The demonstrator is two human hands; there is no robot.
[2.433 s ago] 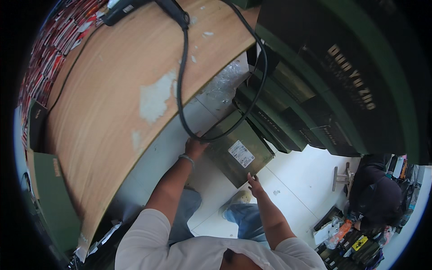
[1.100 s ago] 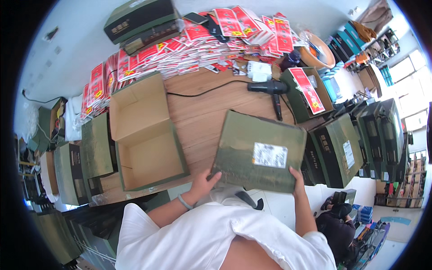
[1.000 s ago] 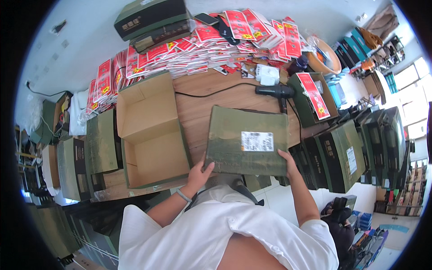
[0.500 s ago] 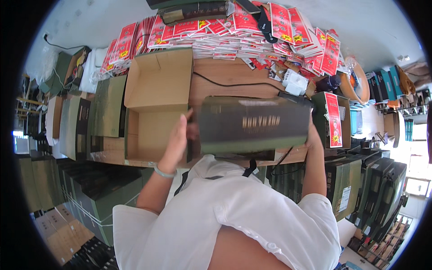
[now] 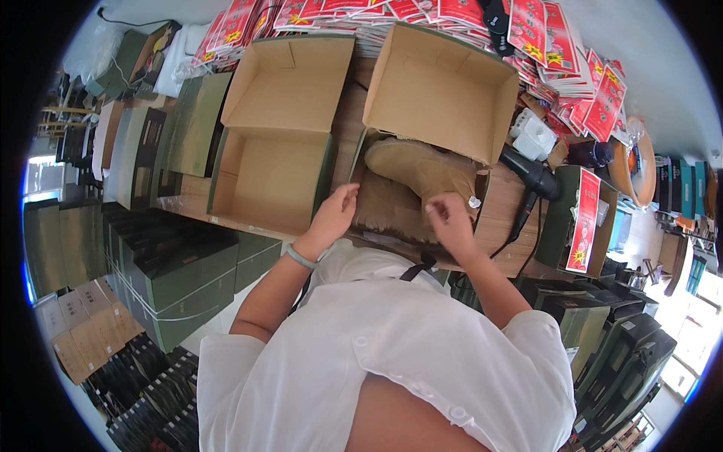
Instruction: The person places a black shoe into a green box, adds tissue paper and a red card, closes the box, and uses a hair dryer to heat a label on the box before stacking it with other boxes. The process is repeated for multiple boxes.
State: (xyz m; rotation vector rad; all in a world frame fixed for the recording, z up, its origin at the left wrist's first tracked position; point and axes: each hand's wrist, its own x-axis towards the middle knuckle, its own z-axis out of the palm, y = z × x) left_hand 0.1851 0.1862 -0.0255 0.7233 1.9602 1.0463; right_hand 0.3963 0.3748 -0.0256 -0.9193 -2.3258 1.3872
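In front of me lies an open shoe box (image 5: 444, 87), its tan-lined lid raised toward the back. A tan suede boot (image 5: 418, 164) rests inside, sole edge toward the left, with brown furry material (image 5: 388, 202) next to it. My left hand (image 5: 336, 212) is at the box's near left edge, fingers loosely bent and partly apart, with nothing seen in it. Above the boot's right part is my right hand (image 5: 450, 220), its fingers curled into a pinch; whatever they hold, if anything, is hidden. A small white tag or paper (image 5: 474, 202) shows beside that hand.
Left of it stands another open box (image 5: 275, 169) with a bare tan inside. A black hair dryer (image 5: 533, 175) and white plug adapters (image 5: 533, 135) lie to the right. Red-and-white printed packets (image 5: 553, 45) are heaped behind. Strapped green boxes (image 5: 177, 271) stand below the table's left edge.
The dark box, held closed between both hands before, is now down on the table with its lid up and a boot showing. My hands have moved closer together, and the view has shifted.
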